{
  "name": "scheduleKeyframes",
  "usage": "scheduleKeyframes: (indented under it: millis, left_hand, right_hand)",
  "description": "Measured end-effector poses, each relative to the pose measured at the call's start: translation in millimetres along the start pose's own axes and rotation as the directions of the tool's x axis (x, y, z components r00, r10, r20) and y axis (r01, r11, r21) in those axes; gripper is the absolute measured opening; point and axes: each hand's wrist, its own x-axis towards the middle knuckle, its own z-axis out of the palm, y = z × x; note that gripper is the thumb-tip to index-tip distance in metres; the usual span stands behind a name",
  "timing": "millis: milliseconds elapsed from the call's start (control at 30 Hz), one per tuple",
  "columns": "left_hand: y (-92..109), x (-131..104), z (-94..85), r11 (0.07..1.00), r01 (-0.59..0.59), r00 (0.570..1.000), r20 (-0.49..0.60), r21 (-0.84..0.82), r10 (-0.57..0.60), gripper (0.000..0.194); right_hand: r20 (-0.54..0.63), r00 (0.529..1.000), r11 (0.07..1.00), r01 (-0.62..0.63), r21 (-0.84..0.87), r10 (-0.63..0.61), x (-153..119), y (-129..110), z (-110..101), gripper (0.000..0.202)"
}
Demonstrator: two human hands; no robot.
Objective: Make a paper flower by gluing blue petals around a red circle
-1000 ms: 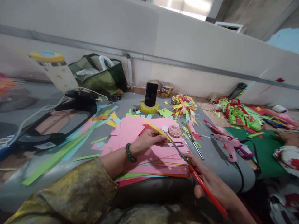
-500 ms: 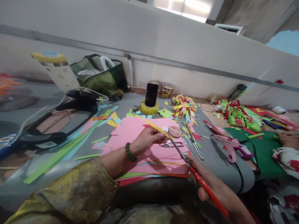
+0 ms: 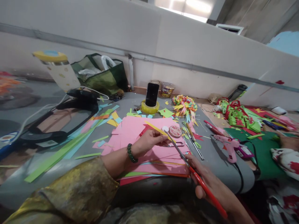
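Observation:
A narrow yellow paper strip (image 3: 154, 126) is pinched between the thumb and fingers of my left hand (image 3: 149, 141), above a stack of pink paper sheets (image 3: 133, 126). My right hand (image 3: 204, 175) grips scissors (image 3: 179, 151) with long red handles. The blade tips meet the strip's right end; whether they are closed on it I cannot tell. Behind my left hand lies a piece of red paper (image 3: 145, 128). Small metal snips (image 3: 178, 144) rest on the pink sheets, partly covered by the scissors and strip. Just beyond them is a round patterned disc (image 3: 175, 131).
A phone (image 3: 151, 94) leans on a yellow tape roll (image 3: 149, 108) at the back. Paper scraps and green strips (image 3: 58, 155) cover the left, beside a black frame (image 3: 81, 109). Rightward lie a pink glue gun (image 3: 227, 144) and tweezers (image 3: 197, 149); another person's hand (image 3: 289, 141) is at far right.
My left hand has shifted slightly right with the yellow strip, and more of the red paper behind it shows. The scissors have barely moved.

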Motion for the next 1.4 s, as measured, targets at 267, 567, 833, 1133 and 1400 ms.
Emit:
scheduleKeyframes:
  millis: [267, 567, 833, 1133, 1400]
  left_hand:
    - [-2, 0, -1.0, 0.997, -0.013, 1.0, 0.009, 0.08, 0.012, 0.036]
    - [-3, 0, -2.7, 0.993, -0.01, 1.0, 0.002, 0.12, 0.009, 0.035]
    - [-1, 2, -6.1, 0.991, -0.039, 0.999, 0.006, 0.128, 0.038, 0.037]
    - [-1, 2, -7.8, 0.991, -0.03, 0.999, -0.026, 0.129, 0.034, 0.046]
    - [2, 1, -6.9, 0.991, -0.019, 0.999, -0.025, 0.132, 0.023, 0.042]
  right_hand:
    - [-0.001, 1.0, 0.998, -0.02, -0.053, 0.02, 4, -8, -1, 0.108]
    - [-0.027, 0.999, 0.997, -0.046, -0.058, 0.044, 6, -17, -1, 0.092]
    - [-0.019, 0.998, 0.997, -0.065, -0.053, 0.064, 5, -17, -2, 0.083]
    - [-0.014, 0.997, 0.997, -0.08, -0.007, 0.08, 3, -9, 0, 0.086]
    - [-0.024, 0.998, 0.998, -0.064, -0.015, 0.063, 2, -4, 0, 0.078]
